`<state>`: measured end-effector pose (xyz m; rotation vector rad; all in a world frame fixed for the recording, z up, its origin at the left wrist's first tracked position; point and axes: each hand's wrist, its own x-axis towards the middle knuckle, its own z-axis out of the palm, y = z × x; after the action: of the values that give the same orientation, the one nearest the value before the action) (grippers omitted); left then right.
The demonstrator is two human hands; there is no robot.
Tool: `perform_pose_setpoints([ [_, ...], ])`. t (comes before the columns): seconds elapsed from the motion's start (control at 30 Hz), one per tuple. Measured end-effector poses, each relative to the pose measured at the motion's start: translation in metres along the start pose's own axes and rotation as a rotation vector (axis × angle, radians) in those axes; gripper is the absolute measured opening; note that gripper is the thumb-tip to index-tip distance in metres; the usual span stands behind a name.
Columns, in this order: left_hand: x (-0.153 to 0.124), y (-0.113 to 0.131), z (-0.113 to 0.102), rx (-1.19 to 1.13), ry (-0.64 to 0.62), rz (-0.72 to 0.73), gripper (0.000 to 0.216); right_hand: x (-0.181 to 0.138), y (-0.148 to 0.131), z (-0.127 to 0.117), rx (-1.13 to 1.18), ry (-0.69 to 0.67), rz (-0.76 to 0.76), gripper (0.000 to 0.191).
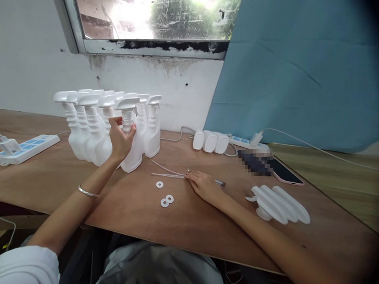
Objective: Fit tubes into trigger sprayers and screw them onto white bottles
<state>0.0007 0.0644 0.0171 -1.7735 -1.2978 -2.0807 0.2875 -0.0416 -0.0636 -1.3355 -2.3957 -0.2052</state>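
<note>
At the front of the bottle group, my left hand [122,138] is closed around the neck of a white spray bottle [133,158], which stands upright. More white spray bottles [93,138] with trigger heads crowd behind and to its left. My right hand [205,186] rests low on the table, its fingertips pressed together at the ends of a few thin white dip tubes [168,174]. Under that hand lies a slim metallic tool [220,182], mostly hidden. Three flat white washers [159,184] lie between my hands, two of them overlapping.
Three white bottles [210,141] lie on their sides by the wall. Several white trigger heads [280,205] are lined up at right. Behind them are a phone [286,171] and a blurred dark item [255,162]. Power strips [28,149] with cords sit at both sides.
</note>
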Motion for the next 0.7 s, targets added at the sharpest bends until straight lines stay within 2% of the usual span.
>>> perform_pose_setpoints([
  [0.13, 0.000, -0.001, 0.004, 0.066, 0.026, 0.071, 0.040, -0.001, -0.003, -0.010, -0.051, 0.101, 0.030, 0.030],
  [0.3, -0.004, 0.011, -0.001, 0.139, 0.076, 0.184, 0.049, 0.002, -0.001, -0.028, -0.124, 0.269, 0.117, 0.026],
  [0.4, -0.005, 0.018, -0.004, 0.180, 0.157, 0.290, 0.051, 0.003, 0.003, -0.038, -0.207, 0.260, 0.207, 0.020],
  [0.47, -0.005, 0.025, -0.008, 0.150, 0.214, 0.408, 0.041, 0.002, 0.005, -0.045, -0.285, 0.207, 0.277, 0.017],
  [0.5, -0.005, 0.032, -0.010, 0.122, 0.201, 0.491, 0.032, 0.001, 0.005, -0.049, -0.331, 0.172, 0.307, 0.016],
  [0.57, -0.008, 0.058, -0.020, 0.061, 0.065, 0.696, 0.012, -0.003, 0.004, -0.059, -0.433, 0.089, 0.358, 0.015],
  [0.63, -0.014, 0.099, -0.036, 0.035, -0.249, 0.926, 0.003, -0.010, 0.002, -0.072, -0.545, -0.004, 0.396, 0.015],
  [0.7, -0.025, 0.149, -0.054, -0.016, -0.539, 1.098, 0.011, -0.021, -0.002, -0.088, -0.663, -0.083, 0.417, 0.017],
])
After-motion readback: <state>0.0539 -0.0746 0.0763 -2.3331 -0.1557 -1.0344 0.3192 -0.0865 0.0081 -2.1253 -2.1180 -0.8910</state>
